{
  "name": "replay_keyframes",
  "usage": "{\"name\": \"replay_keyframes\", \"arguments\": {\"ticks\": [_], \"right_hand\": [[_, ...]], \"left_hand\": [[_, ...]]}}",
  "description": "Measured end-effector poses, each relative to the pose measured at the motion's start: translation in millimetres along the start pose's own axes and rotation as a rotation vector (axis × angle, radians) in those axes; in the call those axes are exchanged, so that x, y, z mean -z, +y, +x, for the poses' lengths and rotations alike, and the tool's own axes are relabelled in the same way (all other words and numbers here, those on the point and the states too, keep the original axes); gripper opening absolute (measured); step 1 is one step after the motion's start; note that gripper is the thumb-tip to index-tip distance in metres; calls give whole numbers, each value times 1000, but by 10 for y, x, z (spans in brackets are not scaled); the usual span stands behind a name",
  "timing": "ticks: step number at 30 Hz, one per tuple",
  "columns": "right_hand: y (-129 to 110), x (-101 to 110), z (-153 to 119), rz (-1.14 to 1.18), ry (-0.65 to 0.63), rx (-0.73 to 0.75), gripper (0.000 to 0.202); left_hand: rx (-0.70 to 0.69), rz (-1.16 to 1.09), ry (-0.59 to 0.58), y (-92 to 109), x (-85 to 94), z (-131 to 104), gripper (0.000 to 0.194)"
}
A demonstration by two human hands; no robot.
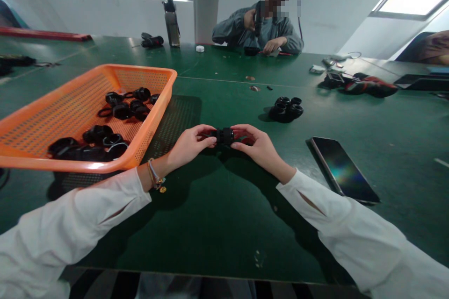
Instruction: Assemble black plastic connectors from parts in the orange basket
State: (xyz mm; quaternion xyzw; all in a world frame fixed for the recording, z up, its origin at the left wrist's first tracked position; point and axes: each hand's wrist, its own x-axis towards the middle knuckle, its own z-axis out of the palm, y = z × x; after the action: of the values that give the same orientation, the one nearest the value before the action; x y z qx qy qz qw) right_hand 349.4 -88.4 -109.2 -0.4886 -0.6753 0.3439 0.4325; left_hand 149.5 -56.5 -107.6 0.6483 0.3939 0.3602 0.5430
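A small black ribbed cylindrical part point(224, 136) lies sideways just above the green table, between my two hands. My left hand point(191, 145) pinches its left end with thumb and fingers. On its right end, my right hand point(255, 145) has a similar pinch. Ahead and to the right stands a small cluster of black round parts point(286, 110). The orange basket point(140, 142) on the left holds several black parts point(122, 105), in two loose groups.
A phone point(343, 168) lies right of my right hand. Across the green table point(224, 224) a person point(259, 28) holds a dark tool. A bottle point(171, 23), a white cap point(199, 48) and a red and black bundle point(368, 85) stand or lie further back.
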Motion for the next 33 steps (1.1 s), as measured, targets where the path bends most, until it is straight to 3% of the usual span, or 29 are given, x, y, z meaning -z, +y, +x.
{"name": "replay_keyframes", "arguments": {"ticks": [33], "right_hand": [[-1,2,3,-20,-19,-18,30]], "left_hand": [[-4,-4,1,-3,-5,5,27]]}}
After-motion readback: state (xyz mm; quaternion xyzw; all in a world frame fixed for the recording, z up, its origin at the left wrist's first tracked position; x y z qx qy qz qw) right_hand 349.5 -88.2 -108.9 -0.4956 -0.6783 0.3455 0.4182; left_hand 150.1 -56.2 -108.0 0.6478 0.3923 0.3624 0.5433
